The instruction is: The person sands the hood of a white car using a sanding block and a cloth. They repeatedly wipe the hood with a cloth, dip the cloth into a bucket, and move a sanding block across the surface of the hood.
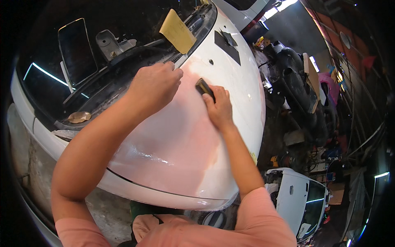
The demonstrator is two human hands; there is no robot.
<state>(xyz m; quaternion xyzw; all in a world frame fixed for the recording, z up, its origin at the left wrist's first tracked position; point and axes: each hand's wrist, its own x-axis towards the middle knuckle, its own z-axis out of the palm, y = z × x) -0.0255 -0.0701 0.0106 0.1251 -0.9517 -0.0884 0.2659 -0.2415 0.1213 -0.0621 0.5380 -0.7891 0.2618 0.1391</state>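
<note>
My right hand (pixel 220 107) grips a small dark sanding block (pixel 204 89) on a white car hood (pixel 242 99). Beneath and beside it spreads a broad pinkish, smoothed patch (pixel 168 136) with a wet-looking shine near its lower part. My left hand (pixel 158 84) is closed over the hood's windshield-side edge, fingers curled in; whatever they hold, if anything, is hidden. Just beyond that hand a folded yellow sheet (pixel 177 32), likely sandpaper, stands tilted. Dark sheets (pixel 227 46) lie farther along the hood, beside a small black spot (pixel 211 61).
Along the left runs the dark windshield (pixel 41 99), with a grey bracket-like part (pixel 112 46) and a dry brown leaf (pixel 79 117) near its base. Black car parts (pixel 292 76) are piled at right. A white car door (pixel 297 201) stands at lower right.
</note>
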